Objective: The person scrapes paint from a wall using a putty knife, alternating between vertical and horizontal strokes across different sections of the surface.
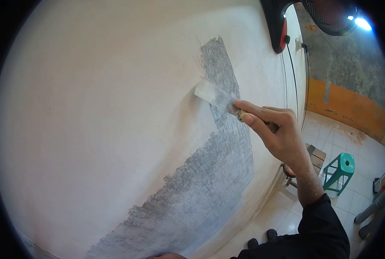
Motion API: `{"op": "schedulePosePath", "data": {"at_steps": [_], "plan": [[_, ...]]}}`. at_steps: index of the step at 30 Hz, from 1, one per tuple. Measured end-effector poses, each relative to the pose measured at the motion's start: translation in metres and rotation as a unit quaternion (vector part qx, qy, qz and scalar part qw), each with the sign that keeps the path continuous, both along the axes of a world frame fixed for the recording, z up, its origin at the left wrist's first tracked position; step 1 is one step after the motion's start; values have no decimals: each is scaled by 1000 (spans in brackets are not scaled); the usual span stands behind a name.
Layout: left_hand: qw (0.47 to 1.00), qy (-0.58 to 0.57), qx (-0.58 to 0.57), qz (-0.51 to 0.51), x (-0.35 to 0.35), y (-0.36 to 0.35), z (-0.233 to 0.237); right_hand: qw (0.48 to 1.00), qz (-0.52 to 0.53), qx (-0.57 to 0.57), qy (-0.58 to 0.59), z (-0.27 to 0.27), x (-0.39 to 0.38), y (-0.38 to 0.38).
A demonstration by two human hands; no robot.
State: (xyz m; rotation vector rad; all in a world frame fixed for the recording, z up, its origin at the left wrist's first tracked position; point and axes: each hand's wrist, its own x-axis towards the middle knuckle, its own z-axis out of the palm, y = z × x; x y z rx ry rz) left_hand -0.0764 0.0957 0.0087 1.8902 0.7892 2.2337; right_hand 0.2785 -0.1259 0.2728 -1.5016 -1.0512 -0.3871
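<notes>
My right hand (276, 125) is closed around the handle of a putty knife (216, 96). Its index finger and thumb press near the base of the blade. The wide blade lies at or very close to the pale wall (97, 95), by the left edge of a rough grey patch (201, 185). That patch runs from the upper middle down to the bottom left, with a ragged left border. Only a sliver of my left hand (166, 256) shows at the bottom edge, its fingers hidden.
A green plastic stool (347, 163) stands on the tiled floor (360, 190) to the right, near a small wooden stool (316, 158). Dark cables hang down the wall. A black and red stand (283, 34) is at the top. Two dark-shod feet (261, 239) show below.
</notes>
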Motion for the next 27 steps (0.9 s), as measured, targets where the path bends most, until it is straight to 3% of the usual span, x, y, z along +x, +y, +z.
{"op": "schedulePosePath", "data": {"at_steps": [4,5,8,9,12,15,19,20,21,22,23,25,27], "plan": [[1000,2,3,3,0,3,2,999,19,42,23,8,2,7],[1000,-3,5,1,6,5,3,998,21,-10,50,17,-3,-2],[1000,1,6,-6,7,7,0,997,-20,62,-28,-1,-3,17],[1000,2,8,-6,6,8,0,999,0,37,26,3,-5,8],[1000,1,11,3,6,3,0,998,-21,-51,35,22,-9,-4],[1000,1,8,17,35,-18,11,998,27,54,0,-10,1,15],[998,3,-2,56,102,-72,0,994,94,46,11,-50,2,22],[991,27,-9,-133,121,-87,2,986,140,58,66,-59,-2,26],[954,122,-97,-256,139,-107,20,973,186,70,119,-66,-7,31],[918,180,-147,-323,162,-129,49,955,230,80,169,-74,-7,37],[870,234,-197,-386,185,-147,74,965,227,45,124,-83,0,41],[868,191,-209,-409,224,-163,94,957,265,25,118,-87,4,45],[907,180,-199,-324,253,-164,116,949,286,-51,125,-74,9,37]]}}
